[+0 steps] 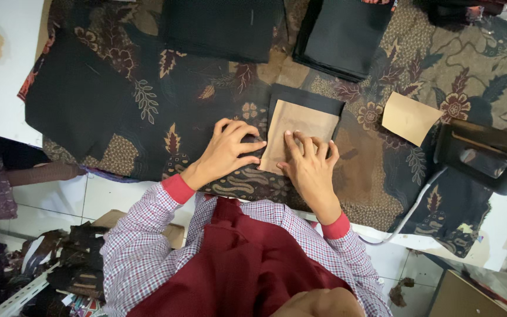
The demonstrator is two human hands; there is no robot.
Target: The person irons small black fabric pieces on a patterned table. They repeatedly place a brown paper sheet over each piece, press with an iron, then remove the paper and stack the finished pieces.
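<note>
The brown card (297, 132) is pinned flat on the black cloth piece (306, 97) by the spread right hand (309, 161), while the edge is best folded snugly by the curled left hand (230, 149), gripping nothing.

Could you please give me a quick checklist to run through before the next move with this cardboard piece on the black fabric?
1. Cardboard template lies on the black fabric piece, fabric showing along its top and side edges: ok.
2. Right hand presses flat on the template's lower part: ok.
3. Left hand sits at the template's left edge, fingertips at the fabric there: ok.
4. Fabric's left edge folded neatly over the template: cannot tell, the fingers hide it.
5. Iron stands apart to the right, away from both hands: ok.
6. Iron's cord hangs off the table edge, clear of the template: ok.
</note>
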